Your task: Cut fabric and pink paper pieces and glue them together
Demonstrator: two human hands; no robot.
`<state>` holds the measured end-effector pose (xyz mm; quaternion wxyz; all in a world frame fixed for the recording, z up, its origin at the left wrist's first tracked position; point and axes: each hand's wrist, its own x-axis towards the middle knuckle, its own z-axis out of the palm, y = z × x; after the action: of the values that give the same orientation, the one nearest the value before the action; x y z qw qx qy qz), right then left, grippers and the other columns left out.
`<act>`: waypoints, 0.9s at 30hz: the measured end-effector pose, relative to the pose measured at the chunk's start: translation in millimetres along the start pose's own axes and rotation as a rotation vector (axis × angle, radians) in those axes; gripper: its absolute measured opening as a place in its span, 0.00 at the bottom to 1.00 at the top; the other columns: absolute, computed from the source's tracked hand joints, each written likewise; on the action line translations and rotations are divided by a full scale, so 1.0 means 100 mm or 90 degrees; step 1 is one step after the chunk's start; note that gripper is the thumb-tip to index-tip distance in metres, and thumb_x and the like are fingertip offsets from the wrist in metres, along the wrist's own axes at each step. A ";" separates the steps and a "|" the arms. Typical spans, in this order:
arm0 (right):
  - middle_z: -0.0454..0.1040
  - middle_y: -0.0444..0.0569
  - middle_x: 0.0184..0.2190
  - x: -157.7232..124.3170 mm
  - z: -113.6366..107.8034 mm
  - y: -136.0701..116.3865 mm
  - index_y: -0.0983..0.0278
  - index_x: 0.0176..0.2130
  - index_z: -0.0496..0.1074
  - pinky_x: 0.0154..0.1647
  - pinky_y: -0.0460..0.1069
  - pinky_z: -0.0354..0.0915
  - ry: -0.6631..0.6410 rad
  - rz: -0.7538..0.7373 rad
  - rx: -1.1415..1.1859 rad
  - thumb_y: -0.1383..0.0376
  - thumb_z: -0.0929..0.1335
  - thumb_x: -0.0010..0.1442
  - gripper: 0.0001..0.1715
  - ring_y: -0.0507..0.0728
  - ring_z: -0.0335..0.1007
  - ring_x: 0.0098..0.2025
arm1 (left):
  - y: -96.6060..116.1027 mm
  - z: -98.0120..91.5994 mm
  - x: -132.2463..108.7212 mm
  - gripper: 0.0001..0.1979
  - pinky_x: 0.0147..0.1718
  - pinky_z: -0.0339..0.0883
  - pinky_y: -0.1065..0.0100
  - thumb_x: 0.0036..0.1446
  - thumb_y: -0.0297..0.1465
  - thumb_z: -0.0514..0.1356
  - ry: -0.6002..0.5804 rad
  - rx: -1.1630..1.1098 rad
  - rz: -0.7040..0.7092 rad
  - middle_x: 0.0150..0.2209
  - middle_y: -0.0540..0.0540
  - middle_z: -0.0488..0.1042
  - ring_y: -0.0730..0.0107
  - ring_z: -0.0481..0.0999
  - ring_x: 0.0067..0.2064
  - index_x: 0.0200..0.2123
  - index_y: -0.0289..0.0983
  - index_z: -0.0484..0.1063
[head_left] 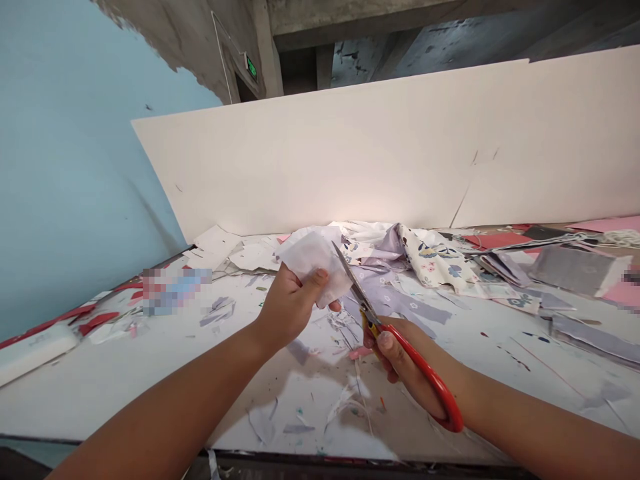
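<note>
While left hand (286, 303) pinches sheet (311, 259), right (403, 360) grips scissors (367, 308).

The scissors (369, 313) have a bright red handle (425, 369), a bit of yellow near the pivot and grey metal blades. Just left of the scissors, the small sheet (320, 257) is plain white. Beyond the scissors, the lilac fabric (423, 309) carries small white flowers; farther to their right, a cream cloth (435, 257) shows blue, yellow and pink blooms — with brown touches. Behind the scissors, the board (325, 167) is creamy white — the wall (75, 133), to their far left, pale blue.
</note>
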<state>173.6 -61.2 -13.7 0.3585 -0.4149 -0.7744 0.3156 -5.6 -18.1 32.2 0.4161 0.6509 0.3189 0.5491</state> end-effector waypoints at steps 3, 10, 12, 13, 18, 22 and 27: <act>0.55 0.42 0.17 0.00 0.00 0.01 0.63 0.23 0.59 0.22 0.46 0.60 0.006 0.015 0.007 0.41 0.50 0.54 0.32 0.50 0.54 0.20 | -0.01 0.00 0.01 0.12 0.22 0.67 0.70 0.51 0.39 0.56 0.010 0.016 -0.001 0.23 0.50 0.71 0.74 0.70 0.21 0.32 0.36 0.66; 0.55 0.41 0.16 -0.01 0.02 0.03 0.63 0.22 0.60 0.23 0.47 0.60 0.018 0.018 0.009 0.42 0.51 0.55 0.31 0.51 0.55 0.20 | 0.00 0.00 0.00 0.12 0.22 0.65 0.70 0.52 0.39 0.55 0.003 0.027 0.005 0.20 0.50 0.70 0.74 0.69 0.21 0.30 0.35 0.65; 0.55 0.41 0.15 -0.01 0.03 0.03 0.63 0.22 0.61 0.24 0.48 0.61 0.024 0.016 0.013 0.42 0.52 0.55 0.31 0.50 0.55 0.19 | 0.02 0.00 0.00 0.11 0.22 0.64 0.71 0.53 0.39 0.54 -0.007 0.041 0.011 0.18 0.51 0.69 0.74 0.69 0.20 0.29 0.35 0.65; 0.54 0.41 0.14 -0.01 0.04 0.03 0.63 0.22 0.61 0.25 0.48 0.61 0.027 0.016 0.014 0.43 0.52 0.55 0.31 0.50 0.54 0.19 | 0.02 -0.01 -0.01 0.11 0.22 0.64 0.71 0.53 0.38 0.53 -0.012 0.049 0.015 0.17 0.51 0.69 0.75 0.68 0.20 0.28 0.35 0.64; 0.55 0.41 0.14 -0.01 0.03 0.03 0.63 0.21 0.58 0.24 0.48 0.60 0.014 0.018 -0.007 0.43 0.51 0.56 0.30 0.50 0.54 0.19 | 0.02 -0.01 -0.01 0.12 0.21 0.63 0.71 0.54 0.38 0.53 -0.022 0.047 0.021 0.17 0.51 0.68 0.74 0.69 0.20 0.27 0.35 0.64; 0.57 0.42 0.14 -0.01 0.01 0.01 0.63 0.21 0.57 0.23 0.48 0.58 -0.008 0.025 -0.053 0.44 0.49 0.57 0.30 0.51 0.55 0.20 | 0.02 0.00 0.00 0.11 0.21 0.64 0.70 0.53 0.38 0.54 -0.012 0.035 0.022 0.19 0.52 0.68 0.74 0.70 0.20 0.28 0.36 0.63; 0.56 0.42 0.14 -0.01 0.01 -0.02 0.62 0.20 0.53 0.20 0.46 0.54 0.000 0.047 -0.068 0.42 0.48 0.56 0.31 0.50 0.53 0.19 | 0.03 0.00 -0.01 0.12 0.21 0.64 0.71 0.53 0.39 0.54 -0.006 0.051 0.018 0.18 0.51 0.67 0.73 0.70 0.20 0.28 0.35 0.64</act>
<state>172.1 -62.8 -13.1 0.3242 -0.4617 -0.7743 0.2866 -5.7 -20.2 34.7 0.3834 0.6738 0.3294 0.5390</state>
